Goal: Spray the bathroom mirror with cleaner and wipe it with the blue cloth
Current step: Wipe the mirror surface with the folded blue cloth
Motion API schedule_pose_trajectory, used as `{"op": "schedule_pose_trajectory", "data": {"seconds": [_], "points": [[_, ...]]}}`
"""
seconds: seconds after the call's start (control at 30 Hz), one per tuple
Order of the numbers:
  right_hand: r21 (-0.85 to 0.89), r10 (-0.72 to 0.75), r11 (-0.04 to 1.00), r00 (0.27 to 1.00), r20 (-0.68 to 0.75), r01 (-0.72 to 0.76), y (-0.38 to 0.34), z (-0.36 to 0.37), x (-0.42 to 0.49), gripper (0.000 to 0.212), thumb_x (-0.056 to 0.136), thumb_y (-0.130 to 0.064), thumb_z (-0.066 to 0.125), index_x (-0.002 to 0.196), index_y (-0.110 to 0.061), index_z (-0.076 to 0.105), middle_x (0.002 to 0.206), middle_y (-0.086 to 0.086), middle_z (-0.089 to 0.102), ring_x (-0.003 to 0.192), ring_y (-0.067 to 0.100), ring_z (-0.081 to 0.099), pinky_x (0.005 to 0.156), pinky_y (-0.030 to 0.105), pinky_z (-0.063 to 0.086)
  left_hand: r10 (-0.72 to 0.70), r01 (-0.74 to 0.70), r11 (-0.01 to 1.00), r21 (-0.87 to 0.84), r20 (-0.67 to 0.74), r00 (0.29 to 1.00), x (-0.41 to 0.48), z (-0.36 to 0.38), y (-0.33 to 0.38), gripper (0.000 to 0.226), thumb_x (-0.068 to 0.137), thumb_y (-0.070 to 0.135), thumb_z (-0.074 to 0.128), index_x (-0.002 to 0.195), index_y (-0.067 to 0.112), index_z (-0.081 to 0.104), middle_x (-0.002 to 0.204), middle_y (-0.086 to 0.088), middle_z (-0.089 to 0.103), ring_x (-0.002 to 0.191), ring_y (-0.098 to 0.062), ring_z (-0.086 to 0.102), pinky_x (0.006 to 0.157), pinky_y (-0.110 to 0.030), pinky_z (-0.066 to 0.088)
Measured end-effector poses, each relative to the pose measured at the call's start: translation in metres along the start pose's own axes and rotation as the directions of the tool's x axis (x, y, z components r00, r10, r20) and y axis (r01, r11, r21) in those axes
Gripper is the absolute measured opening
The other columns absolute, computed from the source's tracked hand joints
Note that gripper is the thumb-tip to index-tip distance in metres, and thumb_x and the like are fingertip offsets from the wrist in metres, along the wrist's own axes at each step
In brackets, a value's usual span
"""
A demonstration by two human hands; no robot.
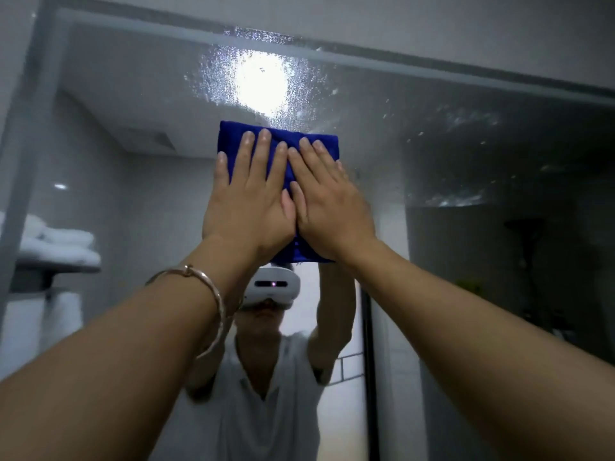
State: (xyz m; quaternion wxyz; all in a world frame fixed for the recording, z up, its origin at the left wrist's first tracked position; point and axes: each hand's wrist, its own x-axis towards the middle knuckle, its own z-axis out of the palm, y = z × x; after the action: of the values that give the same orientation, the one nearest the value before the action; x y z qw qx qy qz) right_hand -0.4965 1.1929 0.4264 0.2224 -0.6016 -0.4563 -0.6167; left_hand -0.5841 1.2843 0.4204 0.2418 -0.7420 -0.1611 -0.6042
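The bathroom mirror (449,168) fills the head view, with spray droplets (216,81) scattered across its upper part around a reflected ceiling light. A folded blue cloth (293,141) lies flat against the glass just below the droplets. My left hand (248,201) and my right hand (327,207) press side by side on the cloth with straight fingers. A thin bangle sits on my left wrist. No spray bottle is in view.
The mirror's top frame (432,66) runs along the wall above. In the reflection there are stacked white towels on a shelf (60,244) at the left, a person wearing a white headset (274,287) in the middle, and a dark area at the right.
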Motion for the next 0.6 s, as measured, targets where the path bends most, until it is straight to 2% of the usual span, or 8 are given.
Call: {"op": "schedule_pose_trajectory", "data": {"seconds": [0.13, 0.23, 0.47, 0.6], "points": [[-0.054, -0.064, 0.996, 0.995, 0.075, 0.068, 0.011, -0.009, 0.009, 0.053, 0.102, -0.030, 0.024, 0.150, -0.010, 0.019, 0.159, 0.008, 0.014, 0.146, 0.020, 0.007, 0.117, 0.037, 0.007, 0.034, -0.036, 0.999, 0.031, 0.064, 0.997, 0.013, -0.004, -0.004, 0.064, 0.093, 0.035, 0.021, 0.150, 0.012, 0.000, 0.157, -0.010, -0.007, 0.144, -0.025, -0.010, 0.114, -0.047, -0.003], [-0.048, -0.052, 0.997, 0.993, 0.108, 0.058, 0.029, -0.019, 0.022, 0.053, 0.104, -0.031, 0.021, 0.152, -0.012, 0.010, 0.160, 0.005, 0.005, 0.147, 0.018, 0.001, 0.119, 0.036, 0.005, 0.002, -0.005, 0.999, 0.031, 0.102, 0.995, 0.033, -0.010, 0.009, 0.063, 0.095, 0.036, 0.019, 0.149, 0.013, -0.004, 0.157, -0.009, -0.011, 0.144, -0.024, -0.013, 0.114, -0.047, -0.004], [-0.078, 0.017, 0.997, 0.987, 0.160, -0.004, 0.128, -0.055, -0.004, 0.052, 0.104, -0.032, 0.019, 0.152, -0.016, 0.004, 0.160, 0.001, -0.001, 0.146, 0.014, -0.003, 0.116, 0.032, 0.001, -0.012, 0.013, 1.000, -0.027, 0.041, 0.999, 0.063, 0.008, 0.123, 0.059, 0.098, 0.036, 0.016, 0.149, 0.012, -0.005, 0.157, -0.009, -0.011, 0.144, -0.024, -0.013, 0.114, -0.048, -0.005], [-0.064, 0.084, 0.995, 0.986, 0.144, -0.075, 0.172, -0.068, -0.036, 0.053, 0.104, -0.031, 0.020, 0.152, -0.016, 0.004, 0.160, 0.000, -0.001, 0.146, 0.013, -0.005, 0.116, 0.029, -0.001, 0.021, -0.021, 1.000, 0.003, 0.027, 0.999, 0.062, 0.018, 0.180, 0.059, 0.098, 0.035, 0.015, 0.149, 0.013, -0.005, 0.157, -0.008, -0.010, 0.144, -0.024, -0.011, 0.114, -0.047, -0.005]]}}
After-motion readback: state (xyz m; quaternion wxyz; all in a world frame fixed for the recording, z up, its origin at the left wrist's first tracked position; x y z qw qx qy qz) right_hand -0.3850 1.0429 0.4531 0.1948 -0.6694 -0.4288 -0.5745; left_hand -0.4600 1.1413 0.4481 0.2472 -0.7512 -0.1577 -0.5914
